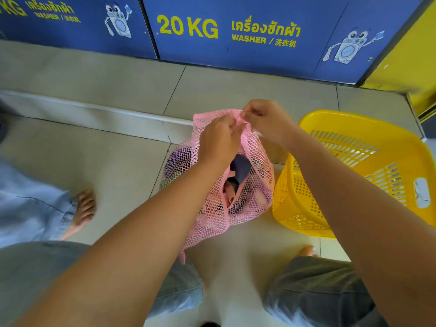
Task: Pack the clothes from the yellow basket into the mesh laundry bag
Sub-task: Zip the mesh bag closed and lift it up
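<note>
A pink mesh laundry bag (254, 190) stands on the tiled floor in front of me, bulging with clothes; dark blue and pinkish fabric (240, 168) shows through a gap along its side opening. My left hand (219, 138) pinches the bag's top edge from the left. My right hand (266, 119) pinches the same top edge from the right, fingertips close to the left hand's. Right of the bag stands the yellow plastic basket (354, 147), touching the bag; no clothes are visible inside it.
Blue washer fronts (236, 36) marked 20 KG line the far side. A yellow wall (410, 55) stands at the right. Another person's bare foot (82, 211) and denim leg are at the left. My knees fill the bottom of the view.
</note>
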